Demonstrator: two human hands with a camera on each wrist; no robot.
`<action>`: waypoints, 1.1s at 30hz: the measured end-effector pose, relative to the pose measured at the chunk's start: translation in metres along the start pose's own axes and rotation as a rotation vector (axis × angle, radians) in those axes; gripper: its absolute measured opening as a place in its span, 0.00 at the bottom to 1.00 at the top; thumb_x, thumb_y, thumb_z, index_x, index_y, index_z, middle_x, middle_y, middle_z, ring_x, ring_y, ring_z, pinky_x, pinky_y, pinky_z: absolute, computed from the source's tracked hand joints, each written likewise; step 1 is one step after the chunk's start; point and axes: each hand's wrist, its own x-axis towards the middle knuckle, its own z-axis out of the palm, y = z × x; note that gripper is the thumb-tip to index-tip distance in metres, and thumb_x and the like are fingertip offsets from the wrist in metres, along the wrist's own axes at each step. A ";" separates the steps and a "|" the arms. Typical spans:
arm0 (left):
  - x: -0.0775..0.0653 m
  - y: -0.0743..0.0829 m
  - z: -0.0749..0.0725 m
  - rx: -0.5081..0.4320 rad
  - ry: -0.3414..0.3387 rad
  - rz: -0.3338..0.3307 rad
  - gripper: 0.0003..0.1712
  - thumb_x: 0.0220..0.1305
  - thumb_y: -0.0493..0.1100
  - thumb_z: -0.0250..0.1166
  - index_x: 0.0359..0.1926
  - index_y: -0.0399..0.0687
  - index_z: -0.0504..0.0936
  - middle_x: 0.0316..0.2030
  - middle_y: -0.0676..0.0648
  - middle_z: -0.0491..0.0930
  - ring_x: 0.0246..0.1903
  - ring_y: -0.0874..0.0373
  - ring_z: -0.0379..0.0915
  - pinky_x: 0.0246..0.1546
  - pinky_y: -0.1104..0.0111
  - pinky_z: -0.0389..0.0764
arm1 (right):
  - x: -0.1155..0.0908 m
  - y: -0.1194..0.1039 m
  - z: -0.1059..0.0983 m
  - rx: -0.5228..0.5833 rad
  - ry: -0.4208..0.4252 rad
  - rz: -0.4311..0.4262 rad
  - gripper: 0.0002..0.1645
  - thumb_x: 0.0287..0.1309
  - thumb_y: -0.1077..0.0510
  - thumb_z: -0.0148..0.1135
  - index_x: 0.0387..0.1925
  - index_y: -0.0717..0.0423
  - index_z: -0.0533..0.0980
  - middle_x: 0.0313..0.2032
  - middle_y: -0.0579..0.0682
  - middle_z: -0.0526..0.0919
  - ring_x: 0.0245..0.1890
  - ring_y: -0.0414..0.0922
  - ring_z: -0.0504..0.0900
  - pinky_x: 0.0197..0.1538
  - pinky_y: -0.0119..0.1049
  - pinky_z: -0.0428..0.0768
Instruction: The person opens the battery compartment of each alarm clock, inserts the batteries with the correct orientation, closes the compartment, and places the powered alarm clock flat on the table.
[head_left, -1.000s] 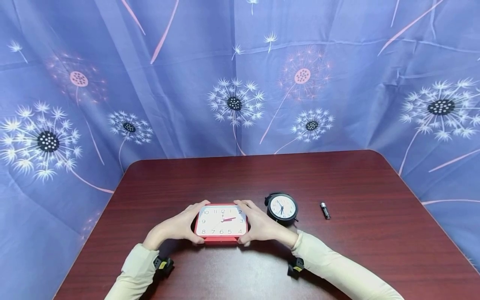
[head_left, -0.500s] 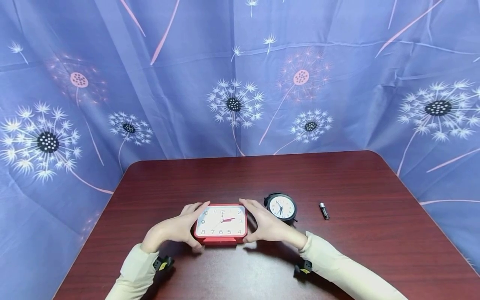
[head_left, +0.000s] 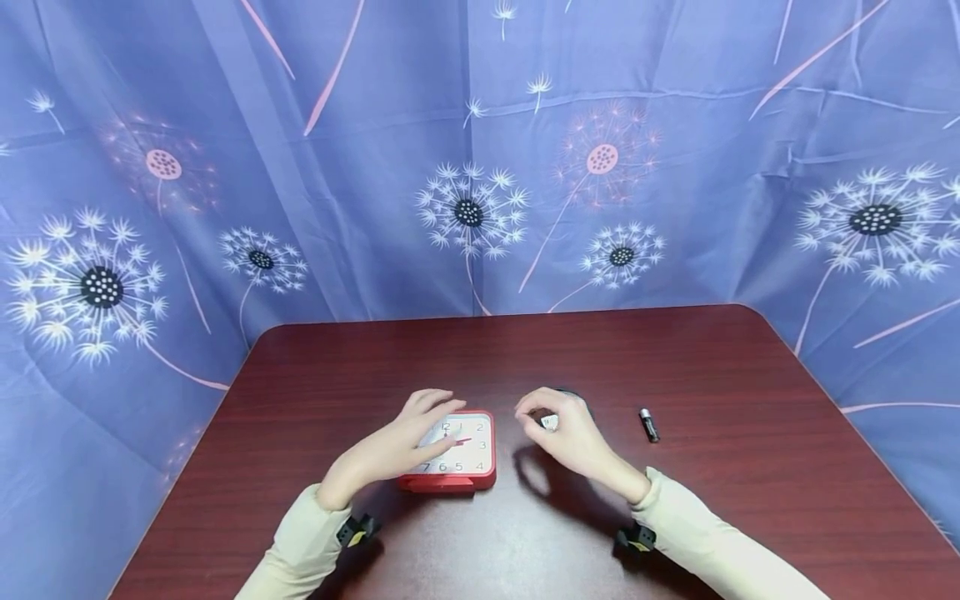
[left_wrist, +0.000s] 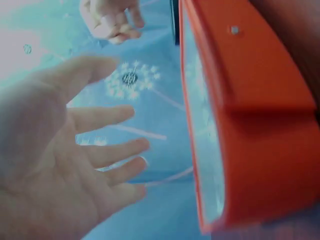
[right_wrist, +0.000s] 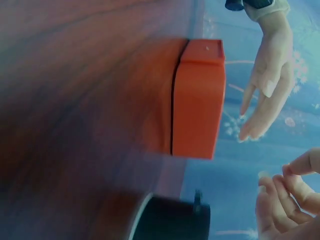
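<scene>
1. Red clock (head_left: 457, 450): rectangular, white face, standing upright on the table (head_left: 712, 483) near its front middle.
2. Left hand (head_left: 397, 446): fingers straight and spread, raised in front of the red clock's face; holds nothing, apart from the clock in the wrist view.
3. Right hand (head_left: 570, 433): fingers loosely curled above the black clock (head_left: 581, 406), gripping nothing that shows.
4. Black clock: round, just right of the red clock, mostly hidden.
5. Battery (head_left: 649, 424): lying further right.
</scene>
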 end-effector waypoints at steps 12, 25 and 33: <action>0.038 0.018 0.015 -0.033 -0.094 0.013 0.25 0.69 0.46 0.58 0.64 0.46 0.72 0.63 0.46 0.70 0.65 0.51 0.60 0.64 0.57 0.66 | -0.013 0.022 -0.023 -0.135 0.163 0.121 0.14 0.47 0.66 0.70 0.38 0.55 0.79 0.38 0.49 0.83 0.39 0.48 0.82 0.42 0.44 0.78; 0.076 0.038 0.036 0.069 -0.164 -0.078 0.35 0.67 0.51 0.60 0.71 0.47 0.62 0.65 0.45 0.69 0.66 0.51 0.63 0.61 0.53 0.71 | -0.024 0.028 -0.031 -0.184 -0.165 0.306 0.58 0.30 0.54 0.81 0.65 0.61 0.62 0.57 0.67 0.69 0.58 0.64 0.65 0.54 0.60 0.70; 0.092 0.048 0.049 0.091 -0.171 -0.146 0.42 0.61 0.55 0.64 0.72 0.45 0.59 0.66 0.42 0.69 0.66 0.48 0.65 0.58 0.48 0.73 | -0.025 0.040 -0.039 -0.158 -0.257 0.331 0.63 0.25 0.63 0.80 0.68 0.66 0.58 0.59 0.68 0.70 0.57 0.61 0.72 0.55 0.58 0.72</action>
